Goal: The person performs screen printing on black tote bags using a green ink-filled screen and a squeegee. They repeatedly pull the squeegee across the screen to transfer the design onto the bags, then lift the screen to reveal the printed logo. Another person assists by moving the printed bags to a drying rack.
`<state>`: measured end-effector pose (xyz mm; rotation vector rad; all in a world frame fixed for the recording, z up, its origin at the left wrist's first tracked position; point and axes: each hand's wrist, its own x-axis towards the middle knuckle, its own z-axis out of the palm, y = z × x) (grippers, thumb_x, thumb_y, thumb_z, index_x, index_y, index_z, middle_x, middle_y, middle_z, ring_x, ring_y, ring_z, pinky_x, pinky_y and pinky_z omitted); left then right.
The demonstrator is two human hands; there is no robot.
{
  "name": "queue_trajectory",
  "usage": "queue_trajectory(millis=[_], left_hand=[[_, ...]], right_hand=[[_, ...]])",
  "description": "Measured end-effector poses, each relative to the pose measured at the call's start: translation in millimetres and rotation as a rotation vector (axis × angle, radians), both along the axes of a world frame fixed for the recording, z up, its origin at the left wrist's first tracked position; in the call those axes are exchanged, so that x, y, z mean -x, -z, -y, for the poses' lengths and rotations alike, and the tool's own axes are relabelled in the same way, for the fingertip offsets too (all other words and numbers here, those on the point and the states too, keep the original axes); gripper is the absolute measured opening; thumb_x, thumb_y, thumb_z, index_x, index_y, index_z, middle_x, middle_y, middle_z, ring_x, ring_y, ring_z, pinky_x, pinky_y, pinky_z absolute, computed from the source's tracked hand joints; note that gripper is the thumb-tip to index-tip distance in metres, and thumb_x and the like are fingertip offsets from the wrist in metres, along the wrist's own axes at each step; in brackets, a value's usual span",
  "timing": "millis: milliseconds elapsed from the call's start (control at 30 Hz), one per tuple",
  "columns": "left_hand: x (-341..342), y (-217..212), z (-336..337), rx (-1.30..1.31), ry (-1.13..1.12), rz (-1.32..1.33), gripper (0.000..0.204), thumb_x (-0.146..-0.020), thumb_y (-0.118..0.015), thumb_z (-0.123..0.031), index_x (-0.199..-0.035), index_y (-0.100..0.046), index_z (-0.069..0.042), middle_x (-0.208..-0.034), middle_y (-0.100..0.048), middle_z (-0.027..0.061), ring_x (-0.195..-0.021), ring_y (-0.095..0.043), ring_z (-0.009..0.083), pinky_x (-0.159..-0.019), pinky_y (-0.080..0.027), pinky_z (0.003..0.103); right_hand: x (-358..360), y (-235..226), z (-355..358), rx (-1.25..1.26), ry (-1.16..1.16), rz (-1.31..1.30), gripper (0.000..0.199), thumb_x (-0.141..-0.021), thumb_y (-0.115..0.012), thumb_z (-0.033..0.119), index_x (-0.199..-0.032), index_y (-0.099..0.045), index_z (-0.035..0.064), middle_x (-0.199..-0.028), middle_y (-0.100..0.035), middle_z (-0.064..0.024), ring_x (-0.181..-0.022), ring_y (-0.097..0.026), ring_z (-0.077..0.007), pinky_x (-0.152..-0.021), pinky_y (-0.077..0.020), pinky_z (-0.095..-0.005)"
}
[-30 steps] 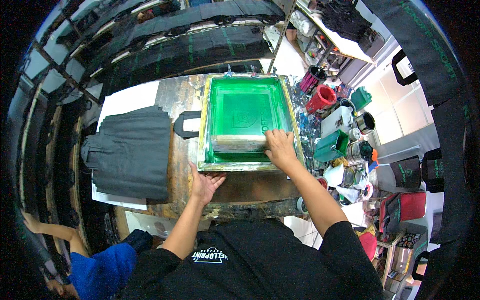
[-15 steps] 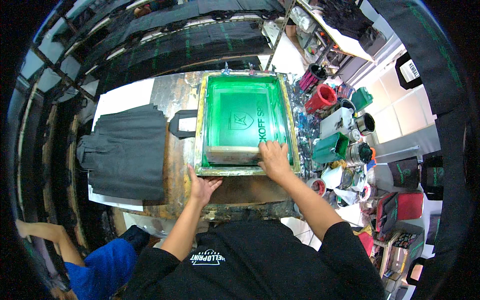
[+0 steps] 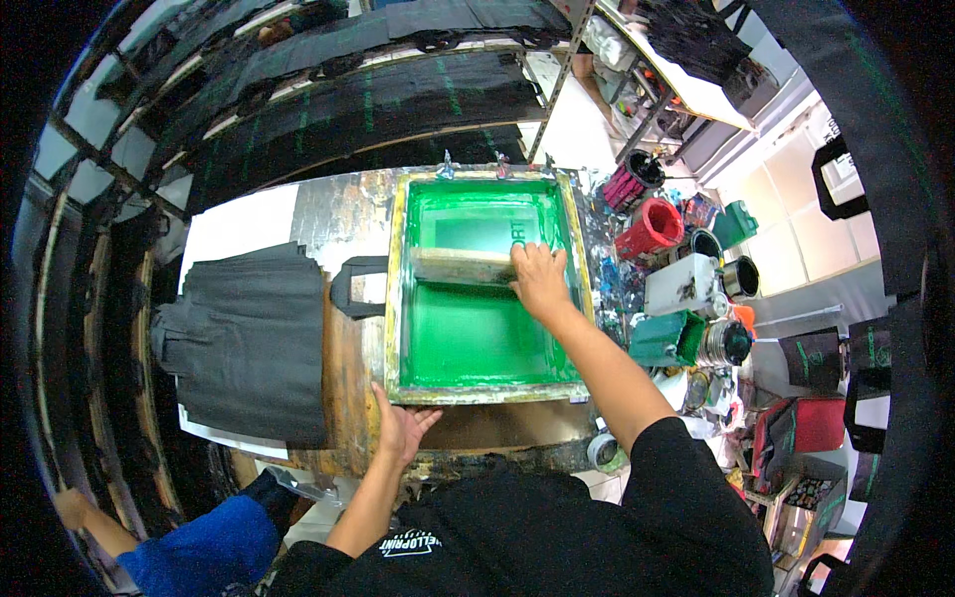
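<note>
A screen printing frame (image 3: pixel 395 328) with green ink across its mesh lies on the worktable. Inside it, my right hand (image 3: pixel 540 279) grips the right end of a wooden squeegee (image 3: pixel 458 265), which spans most of the mesh at about mid-length. Dark lettering shows through the mesh beyond the squeegee. At the frame's near left corner, my left hand (image 3: pixel 403 433) touches the edge with its fingers spread. A black bag's handle (image 3: pixel 358 287) sticks out from under the frame's left side. Left of it lies a stack of black fabric bags (image 3: pixel 249 348).
Ink tubs, cans and a red container (image 3: pixel 652 229) crowd the table's right side. Clamps (image 3: pixel 502 164) stand at the frame's far edge. Racks holding black bags (image 3: pixel 368 95) rise behind and to the left. Another person in a blue top (image 3: pixel 199 542) is at lower left.
My right hand has pushed the squeegee away from me, from near the frame's front edge to its middle. Green ink now covers the mesh behind it. My left hand stays at the corner.
</note>
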<state>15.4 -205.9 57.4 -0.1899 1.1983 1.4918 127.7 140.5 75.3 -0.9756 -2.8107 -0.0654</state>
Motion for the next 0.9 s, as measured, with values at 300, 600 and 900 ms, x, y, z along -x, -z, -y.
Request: queue_trajectory(millis=[300,600,900], left_hand=[[-1,-9,-5,0.08,-0.036,0.031,0.12,-0.09,-0.024,-0.094,-0.166,-0.008,-0.002,-0.164,-0.031,0.0273,-0.143,-0.045,0.0447,-0.115,-0.042,0.053],[6,20,-9,0.286,-0.054,0.099,0.13,-0.081,-0.032,-0.1,-0.167,-0.007,-0.005,-0.158,-0.039,0.0335,-0.141,-0.05,0.0418,-0.108,-0.049,0.055],[76,-12,-42,0.409,0.747,-0.481,0.093,-0.095,-0.042,-0.084,-0.084,-0.068,0.005,-0.07,-0.071,0.0168,-0.073,-0.073,0.0288,-0.065,-0.057,0.038]], right_hand=[[72,19,-131,0.038,-0.028,0.021,0.067,-0.073,-0.091,0.027,-0.126,-0.053,0.0129,-0.117,-0.061,-0.0086,-0.116,-0.057,-0.0304,-0.093,-0.0382,-0.0519],[100,11,-191,0.191,-0.057,0.167,0.076,-0.078,-0.09,0.03,-0.14,-0.05,0.0133,-0.13,-0.061,-0.0097,-0.127,-0.056,-0.0331,-0.105,-0.0367,-0.0624],[88,10,-168,-0.107,-0.035,-0.055,0.055,-0.082,-0.08,0.021,-0.131,-0.057,0.0151,-0.116,-0.062,-0.0061,-0.117,-0.058,-0.0263,-0.1,-0.0395,-0.0543]])
